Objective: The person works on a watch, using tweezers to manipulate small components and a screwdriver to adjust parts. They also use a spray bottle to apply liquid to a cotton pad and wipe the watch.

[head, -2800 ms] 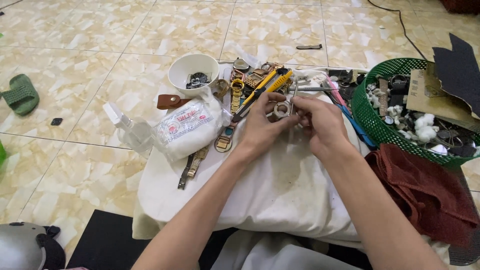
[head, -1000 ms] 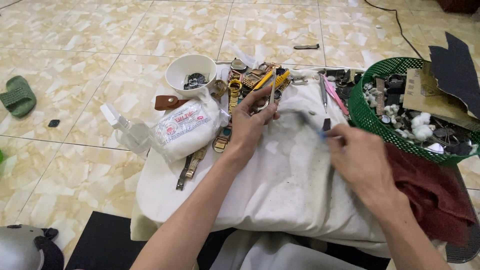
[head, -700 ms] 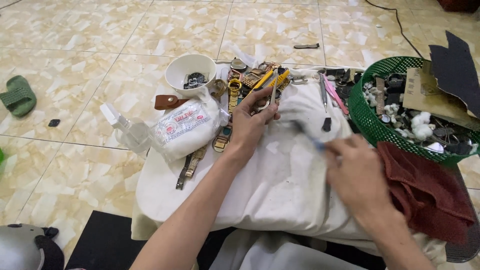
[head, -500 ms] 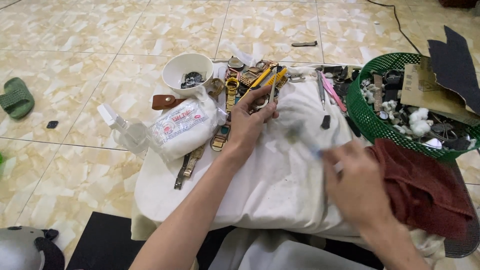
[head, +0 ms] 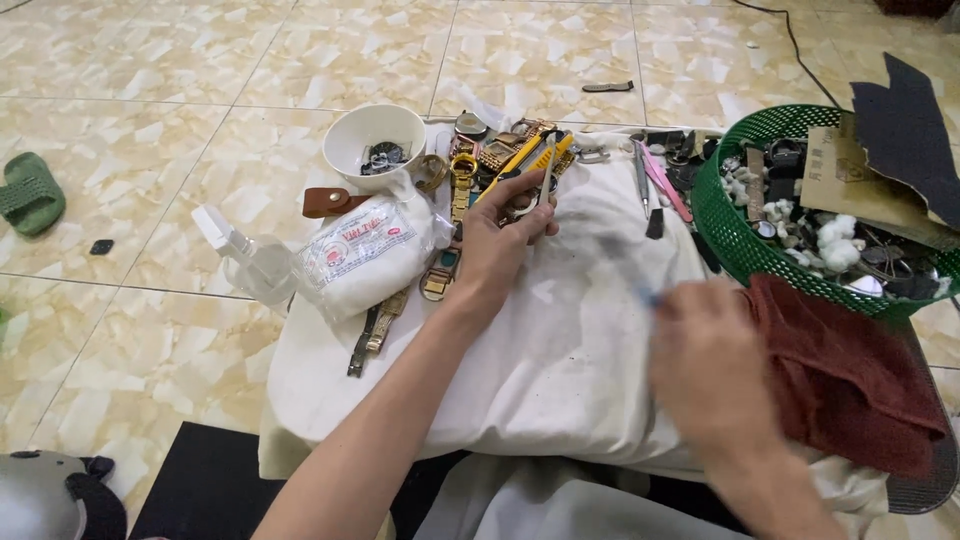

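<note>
White cloth (head: 560, 330); right hand (head: 715, 375) blurred.

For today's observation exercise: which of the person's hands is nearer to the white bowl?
Left. The left hand lies just right of and below the white bowl; the blurred right hand is far off, beside the dark red cloth.

Support: white cloth-covered cushion (head: 560, 330) set on a beige tiled floor (head: 200, 90).

On the cushion: white bowl (head: 375, 145) of small parts, clear spray bottle (head: 245, 260), white plastic packet (head: 365, 255), brown leather strap (head: 330, 202), gold watches (head: 462, 180), yellow cutter (head: 520, 165), pink tool (head: 668, 188), dark red towel (head: 850, 370), green mesh basket (head: 740, 225).

On the floor: green sandal (head: 30, 195), small dark folded tool (head: 608, 87).
</note>
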